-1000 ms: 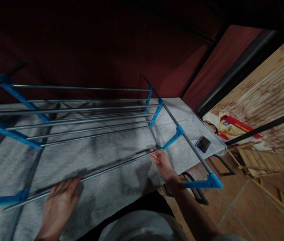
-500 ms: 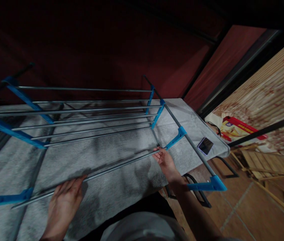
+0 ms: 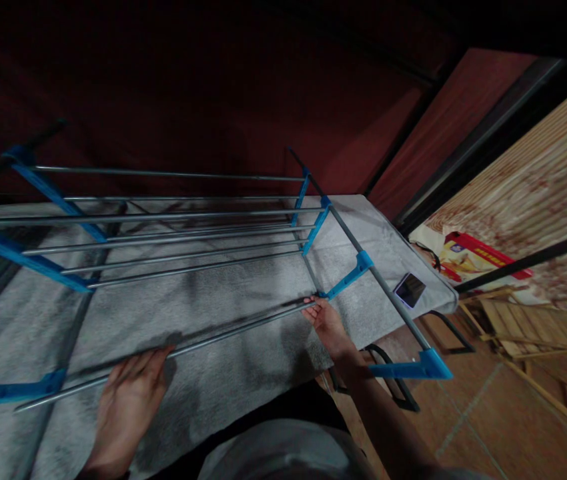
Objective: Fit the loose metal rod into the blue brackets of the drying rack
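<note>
A thin grey metal tube (image 3: 238, 330) slants across the front of a half-built rack, held by both hands. My left hand (image 3: 133, 393) is wrapped over it near its left end, which sticks out past a blue bracket (image 3: 48, 383). Close to the other end, my right hand (image 3: 326, 320) pinches the tube beside the tip of a blue plastic bracket (image 3: 348, 279). Whether the tube's tip touches that bracket is hidden by my fingers. Behind, several grey tubes (image 3: 203, 235) span between the blue side brackets of the rack.
The rack lies on a grey fleecy cover (image 3: 243, 373). At the right corner rests a phone (image 3: 410, 290). Beyond it are a red and yellow package (image 3: 483, 255) and a folded wooden piece (image 3: 533, 323) on the tiled floor. A dark red wall (image 3: 188, 93) stands behind.
The tube has slid slightly to the left, and my right hand has shifted a little left with it. My left hand has barely moved.
</note>
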Tool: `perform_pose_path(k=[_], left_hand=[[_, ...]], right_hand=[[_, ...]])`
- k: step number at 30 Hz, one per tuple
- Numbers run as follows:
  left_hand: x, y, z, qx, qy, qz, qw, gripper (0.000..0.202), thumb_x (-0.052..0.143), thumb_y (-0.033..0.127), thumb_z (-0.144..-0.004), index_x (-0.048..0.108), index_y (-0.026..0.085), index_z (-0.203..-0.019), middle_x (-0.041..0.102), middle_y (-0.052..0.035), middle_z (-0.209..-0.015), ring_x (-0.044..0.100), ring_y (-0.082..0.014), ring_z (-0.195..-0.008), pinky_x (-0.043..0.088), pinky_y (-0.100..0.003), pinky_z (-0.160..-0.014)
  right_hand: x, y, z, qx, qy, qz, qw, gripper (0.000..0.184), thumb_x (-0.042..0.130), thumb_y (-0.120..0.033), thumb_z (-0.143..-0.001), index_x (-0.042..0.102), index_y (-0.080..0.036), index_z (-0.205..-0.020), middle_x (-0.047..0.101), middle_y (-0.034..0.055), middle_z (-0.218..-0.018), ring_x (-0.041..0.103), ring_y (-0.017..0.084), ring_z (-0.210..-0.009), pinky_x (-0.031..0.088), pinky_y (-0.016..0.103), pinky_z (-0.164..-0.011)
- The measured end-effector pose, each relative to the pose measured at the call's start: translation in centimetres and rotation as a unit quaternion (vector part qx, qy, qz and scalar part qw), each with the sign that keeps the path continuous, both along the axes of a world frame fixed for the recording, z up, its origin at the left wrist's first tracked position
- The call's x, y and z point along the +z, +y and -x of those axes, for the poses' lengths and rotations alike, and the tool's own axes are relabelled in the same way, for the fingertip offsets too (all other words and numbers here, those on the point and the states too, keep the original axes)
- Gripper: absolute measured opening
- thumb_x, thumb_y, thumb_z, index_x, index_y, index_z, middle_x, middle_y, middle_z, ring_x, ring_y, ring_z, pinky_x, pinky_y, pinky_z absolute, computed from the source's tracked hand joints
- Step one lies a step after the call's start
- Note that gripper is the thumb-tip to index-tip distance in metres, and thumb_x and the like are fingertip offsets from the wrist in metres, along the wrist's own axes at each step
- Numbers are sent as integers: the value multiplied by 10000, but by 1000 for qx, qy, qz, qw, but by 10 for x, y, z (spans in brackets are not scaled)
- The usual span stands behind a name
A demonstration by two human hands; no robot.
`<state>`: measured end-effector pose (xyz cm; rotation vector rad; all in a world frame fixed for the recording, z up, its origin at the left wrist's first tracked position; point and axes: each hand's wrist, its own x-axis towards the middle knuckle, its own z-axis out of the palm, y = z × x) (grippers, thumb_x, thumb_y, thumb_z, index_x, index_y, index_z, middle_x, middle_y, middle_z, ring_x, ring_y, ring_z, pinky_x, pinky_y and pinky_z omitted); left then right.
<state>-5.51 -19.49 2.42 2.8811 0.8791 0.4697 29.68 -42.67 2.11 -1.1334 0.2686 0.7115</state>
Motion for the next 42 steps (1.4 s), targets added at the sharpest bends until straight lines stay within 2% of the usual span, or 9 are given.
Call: perform_pose_path(k=[4, 8, 12, 19, 24, 32, 36, 40, 42], left_hand=[[-5, 2, 1, -11, 9, 8, 1000, 457, 387, 220, -919, 710, 187, -1240, 778, -118, -1116, 701, -307, -1060, 481, -448, -994], [-8, 2, 2, -10, 20, 6, 1000, 439, 385, 199, -928, 714, 172, -1217, 772, -137, -1155, 697, -308, -1092, 476, -447, -1004], [-5, 2, 0, -10, 26, 2, 1000, 460, 373, 188, -923, 713, 162, -1231, 774, -138, -1131, 706, -309, -1080, 481, -451, -989], [1, 4, -7, -7, 40, 16, 999, 494, 360, 192, -909, 712, 130, -1251, 776, -151, -1118, 708, -324, -1059, 498, -468, -967], [2, 4, -8, -2, 45, 29, 999, 485, 384, 202, -910, 713, 162, -1263, 775, -129, -1152, 705, -307, -1072, 500, -446, -977], [7, 1, -11, -9, 46, 39, 998, 499, 380, 169, -886, 735, 135, -1235, 768, -167, -1158, 698, -338, -1099, 495, -484, -993], [9, -3, -15, 10, 47, 49, 998, 500, 399, 141, -885, 730, 149, -1259, 769, -146, -1173, 689, -319, -1131, 483, -467, -1025], [21, -16, -20, 16, 60, 86, 994, 529, 415, 64, -871, 712, 168, -1295, 762, -120, -1192, 674, -281, -1137, 472, -437, -1045], [25, -20, -23, 25, 63, 100, 993, 530, 422, 38, -875, 706, 168, -1303, 752, -113, -1213, 658, -273, -1144, 463, -431, -1056]], right_hand=[[-9, -2, 2, 28, 15, 12, 999, 61, 696, -235, -815, 641, -255, -833, 755, -7, -805, 726, 179, -808, 592, 348, -874], [-11, -2, 2, 43, 15, 3, 999, 50, 699, -262, -834, 657, -243, -852, 778, 34, -877, 736, 185, -853, 589, 342, -892], [-9, -1, 1, 58, 21, -1, 998, 26, 666, -249, -867, 668, -223, -866, 791, 64, -911, 740, 186, -863, 590, 335, -871], [-10, -3, 1, 74, 22, -9, 997, 85, 615, -274, -942, 652, -212, -898, 799, 55, -925, 754, 171, -857, 591, 313, -862], [-13, -4, 0, 70, 20, -8, 997, 76, 660, -299, -920, 650, -232, -884, 802, 46, -919, 758, 164, -847, 603, 310, -849], [-13, -3, -1, 67, 0, -6, 998, 95, 687, -311, -895, 657, -249, -830, 798, 43, -891, 756, 195, -845, 619, 355, -846], [-12, -5, 1, 94, -1, 11, 996, 102, 720, -335, -861, 675, -246, -842, 789, 46, -901, 754, 212, -868, 611, 404, -919], [-19, -13, 4, 133, -10, 39, 990, 127, 761, -345, -789, 710, -258, -867, 767, 37, -859, 753, 235, -897, 582, 465, -1017], [-26, -15, 2, 154, -19, 42, 987, 145, 754, -354, -771, 724, -261, -878, 771, 52, -909, 754, 243, -952, 560, 479, -1065]])
